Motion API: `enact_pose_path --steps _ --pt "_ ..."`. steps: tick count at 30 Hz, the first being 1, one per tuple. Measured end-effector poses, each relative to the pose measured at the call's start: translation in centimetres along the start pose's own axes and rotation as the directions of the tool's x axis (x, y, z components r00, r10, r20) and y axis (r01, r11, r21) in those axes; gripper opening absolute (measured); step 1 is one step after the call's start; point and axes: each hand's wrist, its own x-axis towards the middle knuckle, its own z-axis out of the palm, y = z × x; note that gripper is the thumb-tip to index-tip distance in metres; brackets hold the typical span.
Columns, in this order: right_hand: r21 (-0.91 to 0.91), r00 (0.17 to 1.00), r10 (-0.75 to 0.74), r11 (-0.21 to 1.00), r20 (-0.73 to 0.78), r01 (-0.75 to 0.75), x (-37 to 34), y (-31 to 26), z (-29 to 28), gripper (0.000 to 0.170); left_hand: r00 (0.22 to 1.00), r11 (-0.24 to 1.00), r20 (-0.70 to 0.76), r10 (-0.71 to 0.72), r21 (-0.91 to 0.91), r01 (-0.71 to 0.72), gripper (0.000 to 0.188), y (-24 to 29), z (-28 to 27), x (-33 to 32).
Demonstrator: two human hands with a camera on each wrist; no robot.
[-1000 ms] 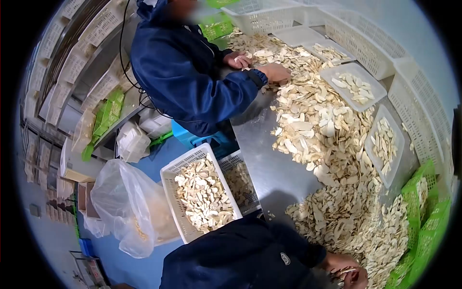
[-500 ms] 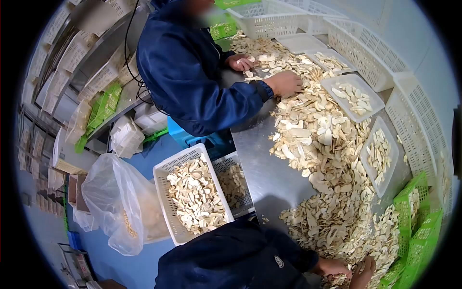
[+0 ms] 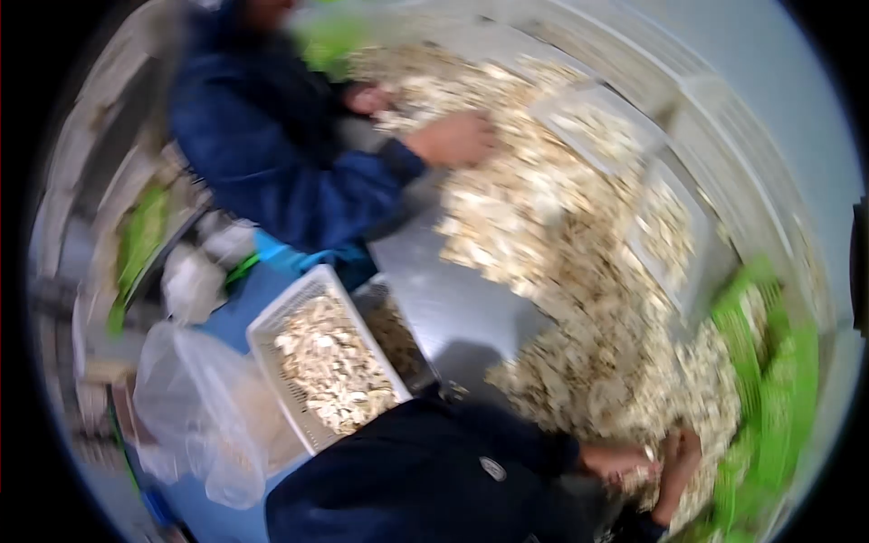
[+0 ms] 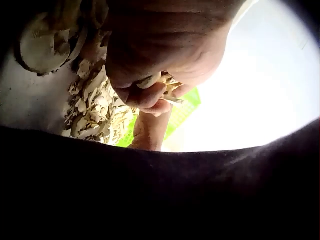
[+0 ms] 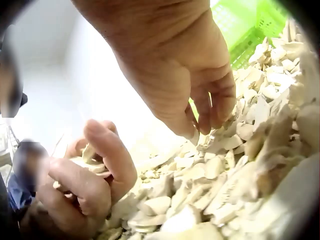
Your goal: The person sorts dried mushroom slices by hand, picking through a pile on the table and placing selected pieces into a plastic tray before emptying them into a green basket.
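Note:
Pale dried mushroom slices lie heaped across a metal table. At the near end, my left hand holds several slices in its curled fingers, just above the pile. My right hand reaches palm-down beside it, fingers pointing into the heap. Its thumb and fingertips rest at the slices, with gaps showing between them. In the right wrist view the left hand's cupped fingers show slices between them. The head view is blurred.
Green perforated baskets stand along the right edge. Clear trays of slices sit on the table's far side. A white crate full of slices and a plastic bag stand at left. Another person in blue works opposite.
The head view has swung, shifting the table leftward in the picture. My right hand has moved from close against the left hand to reach into the pile. The left hand still holds slices.

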Motion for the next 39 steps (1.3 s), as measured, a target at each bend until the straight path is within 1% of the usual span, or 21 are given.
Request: enact_pose_path --steps 1,2,3,4,5,6,7,8,13,16,17,20,21,22,24,27,29,31,34,37,39 --pt "0.058 0.987 0.153 0.986 0.052 -0.156 -0.3 -2.9 -1.0 0.012 0.997 0.999 -0.064 -0.035 -0.022 0.034 0.032 -0.8 0.6 0.3" --pt "0.032 0.978 0.192 0.98 0.077 -0.195 -0.3 -3.4 -1.6 0.013 1.0 0.995 0.03 0.009 -0.096 -0.006 0.032 -2.2 0.2 0.8" --pt "0.039 0.964 0.251 0.966 0.089 -0.255 -0.2 -5.4 -2.2 0.014 0.992 0.988 -0.059 -0.114 -0.112 0.107 0.03 0.0 1.3 -0.3" --pt "0.114 0.971 0.232 0.965 0.06 -0.237 -0.6 -3.4 -1.9 0.017 0.987 0.988 0.029 -0.157 0.015 0.156 0.035 0.1 0.5 -0.2" --pt "0.173 0.966 0.25 0.951 0.056 -0.256 -0.8 -3.7 -2.2 0.021 0.998 0.998 0.014 -0.056 0.003 0.056 0.042 0.4 0.9 -0.8" --pt "0.206 0.96 0.268 0.938 0.077 -0.278 -0.9 -3.1 -2.2 0.021 0.96 0.957 -0.046 -0.277 -0.105 0.271 0.045 1.7 1.4 -0.6" --pt "0.329 0.966 0.249 0.909 0.065 -0.257 -1.1 -2.7 -1.8 0.02 0.962 0.951 -0.034 -0.27 -0.166 0.261 0.042 0.4 0.8 -0.1" --pt "0.368 0.962 0.257 0.889 0.089 -0.271 -1.2 -3.4 -2.1 0.019 0.97 0.931 0.001 -0.245 -0.279 0.235 0.039 0.0 0.6 0.1" --pt "0.412 0.945 0.291 0.85 0.151 -0.328 -1.4 -4.0 -2.9 0.022 0.955 0.9 -0.05 -0.293 -0.352 0.257 0.04 0.1 0.5 0.5" --pt "0.415 0.918 0.274 0.828 0.287 -0.377 -1.9 -4.7 -4.4 0.021 0.979 0.862 0.032 -0.201 -0.469 0.192 0.041 -1.3 -0.4 0.8" --pt "0.402 0.904 0.228 0.836 0.362 -0.372 -2.2 -5.2 -5.1 0.021 0.98 0.861 0.021 -0.2 -0.474 0.186 0.041 -1.8 -0.6 0.9" --pt "0.357 0.838 0.191 0.839 0.511 -0.41 -2.6 -6.8 -6.7 0.022 0.976 0.866 -0.004 -0.219 -0.462 0.192 0.039 -1.8 -0.3 0.9" --pt "0.25 0.863 0.201 0.905 0.464 -0.345 -2.5 -6.4 -7.0 0.027 0.972 0.875 -0.012 -0.236 -0.437 0.207 0.039 -1.3 -0.2 0.7" --pt "0.087 0.861 0.29 0.931 0.417 -0.355 -2.0 -6.5 -7.1 0.031 0.968 0.884 -0.02 -0.252 -0.411 0.222 0.038 -0.8 -0.1 0.5" --pt "-0.096 0.894 0.32 0.947 0.314 -0.305 -1.5 -5.8 -6.3 0.028 0.962 0.886 -0.022 -0.274 -0.394 0.243 0.034 -0.4 0.2 0.2" --pt "-0.134 0.973 0.18 0.978 0.144 -0.161 -1.2 -6.3 -4.6 0.015 0.96 0.885 -0.005 -0.279 -0.391 0.255 0.03 -0.7 0.0 0.4" --pt "-0.169 0.982 0.151 0.977 0.116 -0.13 -0.8 -6.5 -3.9 0.017 0.961 0.885 0.006 -0.277 -0.387 0.258 0.029 -0.9 -0.1 0.5" --pt "-0.223 0.994 0.072 0.973 0.077 -0.053 -0.8 -5.3 -3.1 0.028 0.948 0.893 -0.048 -0.315 -0.353 0.28 0.027 -0.1 0.4 0.3" --pt "-0.323 0.995 0.058 0.946 0.085 -0.028 -0.9 -4.6 -2.8 0.025 0.941 0.902 -0.059 -0.334 -0.309 0.301 0.026 0.1 0.4 0.2" --pt "-0.234 0.991 0.092 0.97 0.093 -0.068 -1.1 -4.5 -2.5 0.017 0.936 0.911 -0.073 -0.343 -0.27 0.313 0.028 0.0 0.5 0.3" --pt "-0.227 0.998 0.006 0.974 0.058 0.008 -1.2 -4.1 -2.4 0.014 0.933 0.913 -0.087 -0.349 -0.255 0.318 0.029 -0.2 0.5 0.4"
